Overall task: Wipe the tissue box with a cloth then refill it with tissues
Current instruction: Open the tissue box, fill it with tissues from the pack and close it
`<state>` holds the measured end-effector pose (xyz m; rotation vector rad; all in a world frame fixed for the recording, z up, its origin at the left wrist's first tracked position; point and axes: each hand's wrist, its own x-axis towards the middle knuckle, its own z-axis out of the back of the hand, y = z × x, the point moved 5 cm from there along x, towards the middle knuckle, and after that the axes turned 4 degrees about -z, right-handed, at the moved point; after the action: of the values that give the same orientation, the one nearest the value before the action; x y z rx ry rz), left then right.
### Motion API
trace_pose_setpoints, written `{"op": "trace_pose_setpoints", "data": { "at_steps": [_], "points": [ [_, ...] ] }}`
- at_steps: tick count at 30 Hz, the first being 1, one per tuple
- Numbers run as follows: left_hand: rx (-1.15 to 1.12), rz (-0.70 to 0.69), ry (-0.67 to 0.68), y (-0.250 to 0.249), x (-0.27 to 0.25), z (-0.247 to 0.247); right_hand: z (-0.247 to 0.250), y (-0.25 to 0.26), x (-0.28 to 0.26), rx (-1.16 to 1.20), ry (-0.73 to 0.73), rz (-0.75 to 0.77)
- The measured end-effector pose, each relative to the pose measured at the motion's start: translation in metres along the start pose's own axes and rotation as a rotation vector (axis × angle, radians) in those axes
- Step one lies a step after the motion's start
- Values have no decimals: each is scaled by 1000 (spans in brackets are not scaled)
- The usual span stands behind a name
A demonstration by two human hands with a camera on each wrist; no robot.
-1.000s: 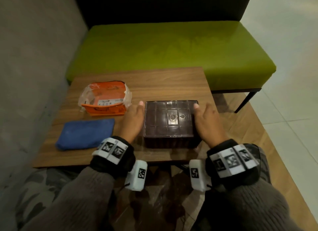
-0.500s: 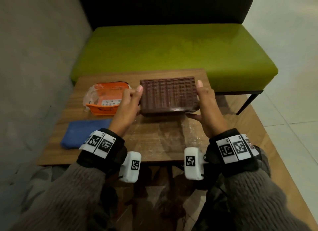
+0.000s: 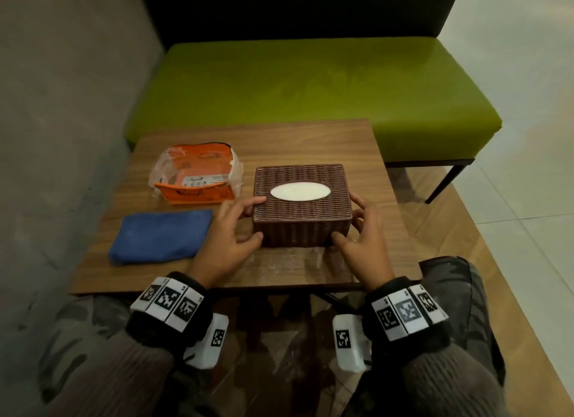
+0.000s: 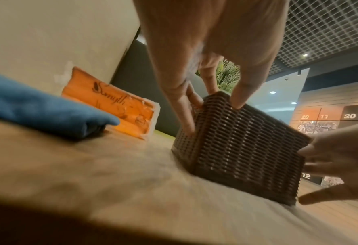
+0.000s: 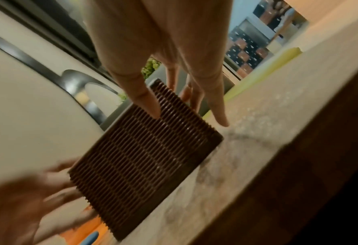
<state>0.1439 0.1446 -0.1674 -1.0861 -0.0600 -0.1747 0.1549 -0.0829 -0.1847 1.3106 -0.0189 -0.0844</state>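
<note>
Green upholstered bench point(image 3: 310, 96): dark backrest, black metal leg, set along the far edge of the table.

Wooden table point(image 3: 310, 140): brown grain top, pale scuffed patch near the front edge.

Tissue box point(image 3: 302, 222): brown woven-pattern plastic, rectangular, upright on the table right of centre, toward the right edge. Oval opening on top showing white tissue point(image 3: 299, 192). No lettering visible on the box.

Cloth point(image 3: 161, 236): blue, folded, flat near the front-left corner of the table, just left of the left hand, apart from the box.

Tissue pack point(image 3: 195, 175): orange wrapper with clear plastic, torn open on top, near the left edge behind the cloth, just beside the box's left side. Cursive brand on the front face, reading roughly "Smooth" in the left wrist view point(image 4: 108, 94); white label strip on top, print too small to read.

Left hand point(image 3: 228, 245): fingers curled round the box's left side, forefinger over the top edge, thumb on the front face near the lower left corner.

Right hand point(image 3: 365, 239): gripping the box's right side, thumb on the front face near the lower right corner, fingers curled round the right wall.

Wrist bands on both arms: white panels with black square codes, small digits beside them, not legible.

Background wall panels, left wrist view: numerals "20", "11", "20", "12".
</note>
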Motion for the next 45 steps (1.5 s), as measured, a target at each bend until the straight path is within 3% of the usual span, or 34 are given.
{"op": "trace_pose_setpoints", "data": {
  "at_steps": [4, 6, 10, 16, 24, 27, 32, 41, 43, 45],
  "points": [
    [301, -196, -86, -30, 33, 18, -3, 26, 2, -189, -78, 139],
    [522, -270, 8, -56, 59, 11, -12, 37, 9, -343, -76, 170],
    [950, -326, 318, -77, 89, -26, -24, 36, 21, -519, 8, 53],
    [1140, -332, 448, -76, 101, -47, -26, 27, 24, -476, 29, 22],
    [1047, -395, 508, -69, 110, -56, -25, 28, 24, -441, -1, 46],
    [892, -336, 542, -67, 113, -45, -24, 27, 25, -431, 6, 44],
    [605, -229, 483, -66, 114, -23, -23, 27, 25, -402, 5, 47],
    [432, -188, 335, -65, 98, -8, -23, 28, 22, -402, 27, 42],
    [362, -193, 237, -63, 89, 2, -23, 27, 19, -397, 15, 46],
    [335, -271, 37, -61, 72, 19, -21, 28, 9, -418, -28, 76]
  ]
}}
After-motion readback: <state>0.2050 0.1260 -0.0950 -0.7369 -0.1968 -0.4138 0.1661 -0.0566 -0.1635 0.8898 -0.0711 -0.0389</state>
